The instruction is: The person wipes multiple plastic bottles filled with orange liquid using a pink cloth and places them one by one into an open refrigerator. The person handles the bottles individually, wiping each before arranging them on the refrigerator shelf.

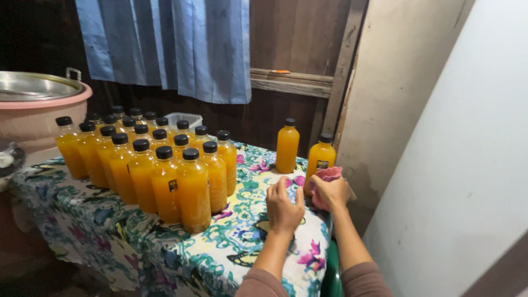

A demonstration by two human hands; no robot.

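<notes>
The left hand (pixel 284 206) lies flat on the flowery tablecloth (pixel 242 231), fingers spread a little, holding nothing. The right hand (pixel 330 192) sits just beside it at 3 o'clock, closed around a pink cloth (pixel 329 174). Both hands are close to the table's right edge, where the cloth hangs down.

A bottle of orange juice with a black cap and a label (pixel 320 157) stands at 12 o'clock from the right hand, almost touching the pink cloth. Another lone bottle (pixel 287 147) stands near it at 9 o'clock.

A big bunch of juice bottles (pixel 165 170) fills the table at 9 o'clock from the hands. Between the bunch and the hands there is bare tablecloth.

A pink tub with a metal lid (pixel 38 104) sits at the far left.
</notes>
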